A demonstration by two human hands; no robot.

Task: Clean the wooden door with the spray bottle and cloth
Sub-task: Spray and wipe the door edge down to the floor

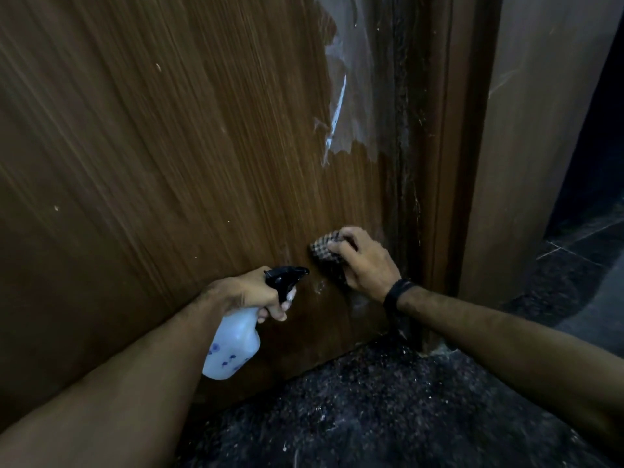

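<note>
- While the right hand (366,261) presses a bunched checked cloth (327,252) against the lower part of the wooden door (189,157), the wiping step looks to be in hand.
- Left of the cloth, the left hand (251,293) curls round the neck of the spray bottle (236,346), nozzle aimed at the door.
- Next likely calls for a squeeze of the trigger, then firm strokes along the grain.
- Above the cloth, torn clear film (341,96) clings to the streaked veneer; the bottle is translucent white plastic, its head black.

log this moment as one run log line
left hand: grips spray bottle, nozzle toward door | right hand: presses cloth on wooden door, low near frame
</note>
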